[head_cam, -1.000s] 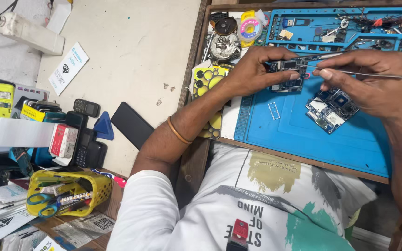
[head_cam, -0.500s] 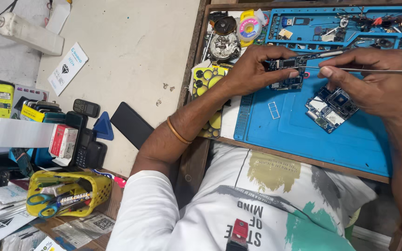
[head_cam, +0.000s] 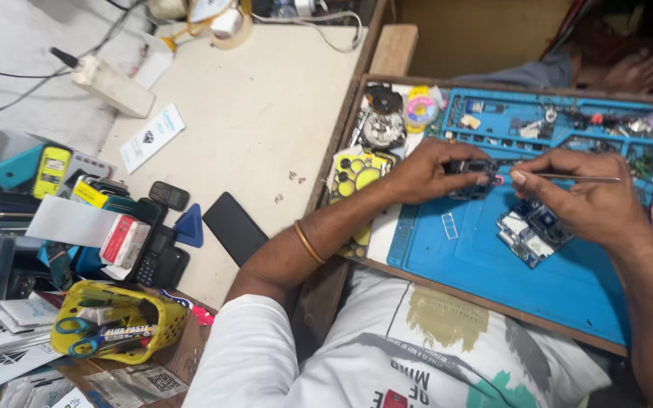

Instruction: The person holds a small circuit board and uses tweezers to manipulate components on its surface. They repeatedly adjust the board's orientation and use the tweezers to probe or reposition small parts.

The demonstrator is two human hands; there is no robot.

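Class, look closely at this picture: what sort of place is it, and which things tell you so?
Most likely a phone repair bench. The left hand steadies a small circuit board on a blue repair mat, the right hand works with tweezers, and old mobile phones lie piled nearby.

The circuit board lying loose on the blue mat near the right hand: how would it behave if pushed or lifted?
The circuit board looks thin, flat and rigid, so it would probably slide, not roll. It seems light. Its exposed components suggest fragility. The blue mat may grip it somewhat.
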